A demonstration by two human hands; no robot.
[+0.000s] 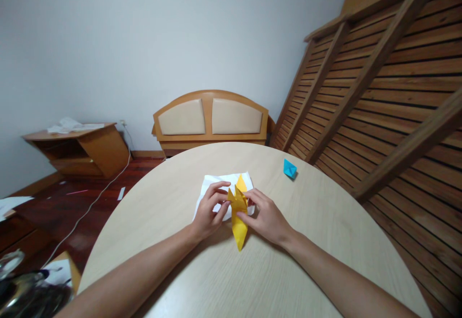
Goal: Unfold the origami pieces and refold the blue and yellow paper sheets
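A folded piece of yellow origami paper [239,226] is held above the round table, with long points toward and away from me and small pointed flaps standing up in its middle. My right hand [267,216] grips its right side, thumb on the near part and fingers behind. At the left, my left hand [213,208] has its thumb and fingertips bent close together at the edge of the upright flap; it appears to pinch that edge. Under both hands lies a creased white sheet of paper [208,181], partly covered by them and the yellow paper.
A small blue folded paper piece [289,169] sits at the far right of the round wooden table [151,202]. Beyond the table stands a headboard [209,116]. Wooden slats [382,116] lean at the right. At left are a low cabinet [104,152] and a white cable [94,202].
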